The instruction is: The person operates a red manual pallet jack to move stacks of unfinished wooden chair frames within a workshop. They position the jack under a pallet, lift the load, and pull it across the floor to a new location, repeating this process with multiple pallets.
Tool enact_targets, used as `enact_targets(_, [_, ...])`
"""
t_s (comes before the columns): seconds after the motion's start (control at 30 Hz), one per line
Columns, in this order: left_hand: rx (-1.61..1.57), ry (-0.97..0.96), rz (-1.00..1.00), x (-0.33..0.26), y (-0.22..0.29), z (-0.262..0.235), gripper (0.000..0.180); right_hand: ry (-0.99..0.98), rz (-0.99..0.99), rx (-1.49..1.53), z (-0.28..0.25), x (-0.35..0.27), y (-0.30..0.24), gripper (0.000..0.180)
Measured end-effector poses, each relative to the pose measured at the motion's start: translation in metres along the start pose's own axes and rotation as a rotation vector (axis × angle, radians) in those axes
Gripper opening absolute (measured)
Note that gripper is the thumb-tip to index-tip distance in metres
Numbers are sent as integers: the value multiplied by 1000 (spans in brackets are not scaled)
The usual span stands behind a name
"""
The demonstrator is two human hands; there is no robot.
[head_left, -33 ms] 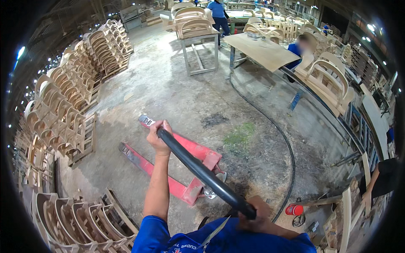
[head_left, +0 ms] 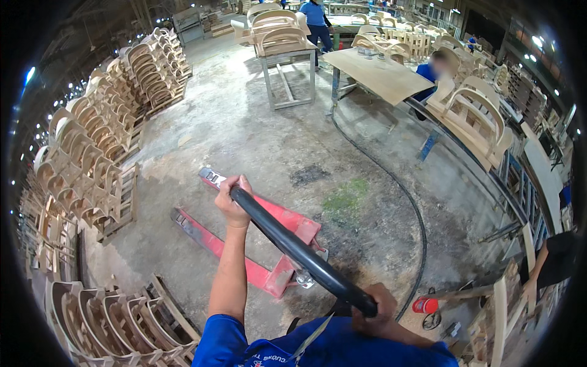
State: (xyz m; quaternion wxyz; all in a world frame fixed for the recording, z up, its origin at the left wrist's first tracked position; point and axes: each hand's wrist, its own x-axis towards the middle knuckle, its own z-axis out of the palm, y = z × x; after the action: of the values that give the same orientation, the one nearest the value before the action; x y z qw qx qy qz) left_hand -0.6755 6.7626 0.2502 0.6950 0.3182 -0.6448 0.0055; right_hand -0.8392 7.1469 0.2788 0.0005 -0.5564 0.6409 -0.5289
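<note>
A red pallet jack point(head_left: 249, 269) with two long forks rests on the concrete floor in front of me, its forks pointing away to the left. Its thick black handle point(head_left: 287, 241) slants from the middle of the view down toward my right side. My left hand point(head_left: 231, 199) is wrapped round the handle's far upper end, thumb up. At the lower, nearer end, my right hand point(head_left: 380, 309) closes on the handle close to my body, its fingers partly hidden. The jack's base below the handle is partly covered by it.
Stacked curved wooden frames point(head_left: 82, 171) stand on pallets at left, with more frames point(head_left: 116, 318) lower left. A black hose point(head_left: 416, 202) curves across the floor. A red container point(head_left: 425, 304) sits lower right. Tables point(head_left: 373, 73) and people point(head_left: 315, 18) are beyond; a co-worker's arm point(head_left: 541, 263) shows at right.
My right hand and the near end of the handle have shifted slightly to the right. My left hand keeps its hold, and the pallet jack looks almost unmoved.
</note>
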Motion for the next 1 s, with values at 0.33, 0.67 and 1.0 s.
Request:
enact_targets(0.33, [-66, -60, 33, -4, 25, 156, 18, 228, -82, -237, -63, 111, 168, 27])
enact_targets(0.67, [-83, -134, -168, -1, 38, 357, 21, 313, -56, -286, -102, 328, 382, 27])
enact_targets(1.0, [-7, -207, -217, 24, 9, 527, 32, 252, 163, -252, -32, 635, 598, 32])
